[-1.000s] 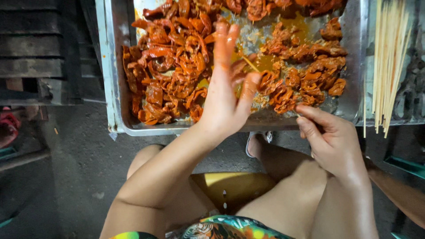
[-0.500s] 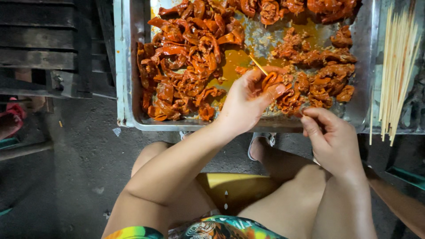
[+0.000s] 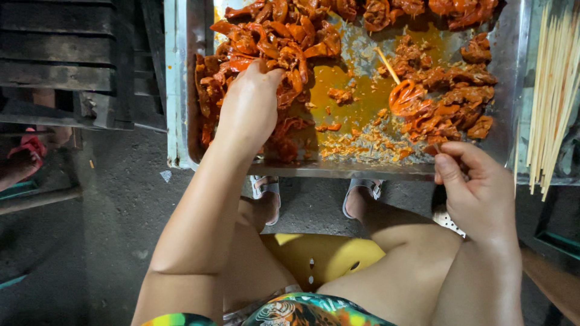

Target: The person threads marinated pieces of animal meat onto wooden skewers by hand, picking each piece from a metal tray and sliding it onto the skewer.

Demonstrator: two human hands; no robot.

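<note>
Both hands busy: left hand (image 3: 251,108) shifted from tray (image 3: 176,90) centre to left meat pile (image 3: 266,42), fingers curled grabbing pieces; right hand (image 3: 477,187) stayed pinching skewer (image 3: 386,63) end.

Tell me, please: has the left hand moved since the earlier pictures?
Yes. The left hand went from the middle of the metal tray to its left side and now rests on the marinated meat pieces there.

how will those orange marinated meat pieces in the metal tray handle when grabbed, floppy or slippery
Likely slippery: the orange-red marinated meat pieces look glossy, and oily orange sauce pools on the shiny metal tray. Probably floppy too: the strips curl and drape over each other in the heap under the left hand. They may cling together, so one pull could drag neighbours along.
</note>
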